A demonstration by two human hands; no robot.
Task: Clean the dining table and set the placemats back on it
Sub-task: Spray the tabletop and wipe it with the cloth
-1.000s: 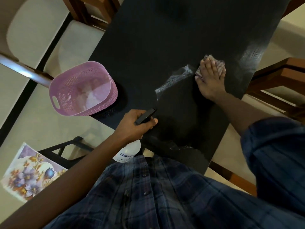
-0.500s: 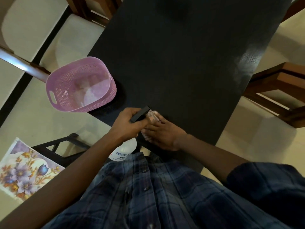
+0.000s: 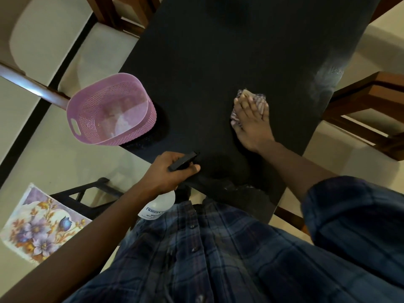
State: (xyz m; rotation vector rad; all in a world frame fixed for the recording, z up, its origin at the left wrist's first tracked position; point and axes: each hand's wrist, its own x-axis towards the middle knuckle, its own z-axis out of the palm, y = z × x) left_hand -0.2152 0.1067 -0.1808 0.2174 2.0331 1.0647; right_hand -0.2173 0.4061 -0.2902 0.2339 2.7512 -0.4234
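**Right grip back out from near edge to mid-worktop**

Movement: since half a second ago the right grip (image 3: 251, 123) has carried the checked cloth (image 3: 259, 99) from the near edge, beside the spray bottle (image 3: 157, 206), out to 2 o'clock. The left grip (image 3: 170, 173) has held position at 7 o'clock.

Grip state: the right grip lies flat, fingers straight, pressing the cloth onto the dark worktop (image 3: 218, 62). The left grip is closed round the bottle's black trigger head.

Task item: one floral placemat (image 3: 37, 226) lies at 8 o'clock, off the dark surface, not yet replaced.

Hazards, as judged:
- The lilac basket (image 3: 135, 132) stands at the worktop's 10 o'clock edge, so a wide stroke could push it off.
- A pale sheen (image 3: 328, 77) at 2 o'clock may dry streaked if missed.
- An accidental squeeze would re-wet wiped ground.

Materials: cloth soft and crumpled. Basket is perforated plastic, oval, with a slotted handle. Bottle translucent, with a printed label. Worktop matte and flat.
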